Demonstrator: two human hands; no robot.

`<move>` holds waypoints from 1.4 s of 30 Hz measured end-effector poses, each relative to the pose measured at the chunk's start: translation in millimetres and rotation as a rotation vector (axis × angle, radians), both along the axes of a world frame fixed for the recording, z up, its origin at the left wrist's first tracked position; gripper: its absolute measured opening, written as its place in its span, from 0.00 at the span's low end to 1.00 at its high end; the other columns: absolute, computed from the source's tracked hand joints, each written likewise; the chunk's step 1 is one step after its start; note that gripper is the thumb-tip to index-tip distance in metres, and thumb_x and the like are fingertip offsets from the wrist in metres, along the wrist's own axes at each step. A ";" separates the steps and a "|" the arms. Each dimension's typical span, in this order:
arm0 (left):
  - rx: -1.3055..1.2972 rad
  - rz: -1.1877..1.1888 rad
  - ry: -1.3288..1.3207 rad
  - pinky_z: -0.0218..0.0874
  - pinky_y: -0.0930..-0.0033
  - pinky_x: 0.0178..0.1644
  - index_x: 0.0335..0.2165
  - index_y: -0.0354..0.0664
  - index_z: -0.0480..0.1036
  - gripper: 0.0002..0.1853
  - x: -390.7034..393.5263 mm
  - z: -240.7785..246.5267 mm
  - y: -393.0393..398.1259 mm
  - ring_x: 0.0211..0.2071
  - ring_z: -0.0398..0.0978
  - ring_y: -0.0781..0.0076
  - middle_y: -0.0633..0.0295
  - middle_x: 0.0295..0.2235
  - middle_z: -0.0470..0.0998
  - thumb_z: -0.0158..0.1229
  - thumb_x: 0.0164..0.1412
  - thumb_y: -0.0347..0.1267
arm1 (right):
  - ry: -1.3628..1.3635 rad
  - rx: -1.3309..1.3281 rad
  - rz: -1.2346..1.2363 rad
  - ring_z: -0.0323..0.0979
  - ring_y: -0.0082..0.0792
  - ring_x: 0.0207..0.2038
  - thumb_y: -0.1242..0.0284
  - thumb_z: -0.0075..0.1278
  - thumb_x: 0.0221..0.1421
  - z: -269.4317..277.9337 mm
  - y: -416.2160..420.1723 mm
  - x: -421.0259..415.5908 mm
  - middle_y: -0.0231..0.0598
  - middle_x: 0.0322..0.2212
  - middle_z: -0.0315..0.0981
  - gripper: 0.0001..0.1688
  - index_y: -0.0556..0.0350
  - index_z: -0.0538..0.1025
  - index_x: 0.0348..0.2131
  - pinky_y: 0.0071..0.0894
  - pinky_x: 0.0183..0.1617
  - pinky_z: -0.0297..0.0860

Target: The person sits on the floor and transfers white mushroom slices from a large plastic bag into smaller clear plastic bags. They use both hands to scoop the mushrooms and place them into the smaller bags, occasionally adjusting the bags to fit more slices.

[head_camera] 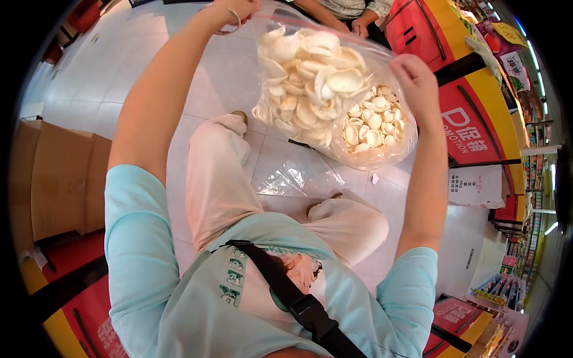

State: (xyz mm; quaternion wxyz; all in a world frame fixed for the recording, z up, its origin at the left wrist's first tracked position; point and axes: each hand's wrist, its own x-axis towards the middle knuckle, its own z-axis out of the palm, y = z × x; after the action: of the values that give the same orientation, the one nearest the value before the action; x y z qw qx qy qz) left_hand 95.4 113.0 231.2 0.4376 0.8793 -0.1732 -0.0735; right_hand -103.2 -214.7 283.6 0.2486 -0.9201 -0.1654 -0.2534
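My left hand [233, 12], with a bangle at its wrist, pinches one top corner of a clear zip-top plastic bag [286, 27] with a red strip along its mouth. The frame's top edge cuts off part of that hand. My right hand [415, 83], slightly blurred, has its fingers closed at the bag's other top corner. Large pale, cup-shaped dried pieces [309, 80] fill the raised bag. Smaller cupped pieces [374, 121] show in a clear bag [380, 159] just below and beside it, partly hidden by it. Between my bent legs, a flat clear plastic bag [300, 176] lies on the tiles.
Another person's hand [360, 27] is beyond the bag. Red and yellow promotion display stands [470, 121] line the right side, beside a white carton [476, 185]. Cardboard boxes [62, 179] stand at left on a red stand [74, 255]. A small scrap [375, 178] lies on the floor.
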 end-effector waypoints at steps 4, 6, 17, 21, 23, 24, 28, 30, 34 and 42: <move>-0.264 -0.005 0.014 0.57 0.76 0.15 0.28 0.39 0.69 0.06 -29.5 66.4 -9.9 0.12 0.63 0.77 0.63 0.14 0.67 0.50 0.49 0.28 | 0.184 0.610 0.055 0.63 0.13 0.27 0.68 0.44 0.52 39.1 -2.9 6.9 0.24 0.24 0.68 0.10 0.58 0.72 0.28 0.12 0.29 0.58; -0.402 -0.015 0.004 0.57 0.77 0.15 0.30 0.39 0.68 0.07 -30.9 90.2 -2.1 0.12 0.63 0.78 0.63 0.16 0.68 0.49 0.48 0.26 | 0.126 0.537 0.081 0.63 0.14 0.26 0.67 0.45 0.51 72.0 6.4 5.4 0.24 0.23 0.68 0.11 0.58 0.72 0.28 0.13 0.30 0.59; -0.192 -0.026 -0.184 0.59 0.76 0.35 0.39 0.48 0.67 0.17 -62.5 62.8 -13.9 0.32 0.68 0.79 0.69 0.31 0.71 0.49 0.52 0.42 | 0.207 0.907 0.080 0.56 0.19 0.12 0.70 0.43 0.48 124.0 62.2 19.0 0.25 0.11 0.59 0.09 0.50 0.66 0.18 0.17 0.15 0.54; -0.100 -0.175 -0.017 0.55 0.73 0.42 0.43 0.52 0.65 0.21 -88.3 69.2 -25.3 0.40 0.64 0.78 0.71 0.39 0.68 0.48 0.51 0.47 | 0.104 0.755 0.026 0.57 0.17 0.13 0.70 0.43 0.48 132.8 49.1 21.1 0.25 0.10 0.59 0.10 0.52 0.66 0.17 0.18 0.17 0.54; -0.158 -0.228 -0.056 0.55 0.73 0.43 0.43 0.50 0.65 0.23 -109.2 75.4 -38.7 0.40 0.64 0.78 0.71 0.39 0.68 0.49 0.51 0.47 | 0.029 0.542 -0.058 0.56 0.16 0.14 0.70 0.44 0.48 134.9 51.1 15.1 0.25 0.11 0.59 0.11 0.54 0.67 0.17 0.18 0.18 0.55; -0.213 -0.273 -0.080 0.55 0.72 0.43 0.44 0.49 0.64 0.24 -123.6 81.9 -50.3 0.40 0.64 0.78 0.70 0.39 0.67 0.50 0.50 0.48 | -0.030 0.423 -0.094 0.56 0.16 0.15 0.70 0.44 0.48 135.6 51.6 11.4 0.25 0.11 0.60 0.11 0.55 0.67 0.17 0.18 0.19 0.55; -0.361 -0.425 -0.342 0.55 0.69 0.45 0.44 0.41 0.64 0.25 -158.4 91.3 -88.9 0.41 0.65 0.75 0.65 0.41 0.68 0.50 0.51 0.45 | -0.101 0.128 -0.131 0.56 0.15 0.17 0.70 0.45 0.48 127.4 63.9 9.8 0.25 0.13 0.60 0.12 0.57 0.69 0.17 0.18 0.22 0.55; -0.217 -0.303 -0.581 0.55 0.69 0.46 0.42 0.39 0.65 0.22 -185.3 99.7 -101.9 0.42 0.65 0.74 0.62 0.39 0.69 0.50 0.52 0.42 | 0.016 0.308 0.044 0.58 0.16 0.18 0.70 0.44 0.48 116.4 69.6 13.1 0.24 0.14 0.61 0.12 0.58 0.70 0.18 0.18 0.22 0.55; -0.448 -0.160 -0.844 0.60 0.69 0.35 0.38 0.36 0.64 0.20 -163.7 93.9 -123.6 0.32 0.69 0.62 0.52 0.31 0.71 0.52 0.49 0.38 | 0.074 0.364 0.094 0.59 0.17 0.20 0.71 0.44 0.49 116.1 69.9 9.9 0.25 0.15 0.62 0.11 0.59 0.70 0.18 0.18 0.24 0.57; -0.624 -0.124 -0.691 0.59 0.69 0.30 0.23 0.35 0.69 0.10 -154.7 91.2 -125.4 0.24 0.70 0.67 0.54 0.20 0.71 0.50 0.51 0.32 | -0.145 0.008 -0.020 0.62 0.23 0.31 0.67 0.48 0.47 88.9 59.0 -37.7 0.32 0.27 0.65 0.12 0.58 0.70 0.26 0.20 0.37 0.59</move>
State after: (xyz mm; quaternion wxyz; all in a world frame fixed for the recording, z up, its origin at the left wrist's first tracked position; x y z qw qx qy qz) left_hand -59.3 -12.4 322.4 0.5926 0.6666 -0.3747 0.2532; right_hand -141.0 -155.7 372.5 0.2369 -0.9000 -0.1727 -0.3226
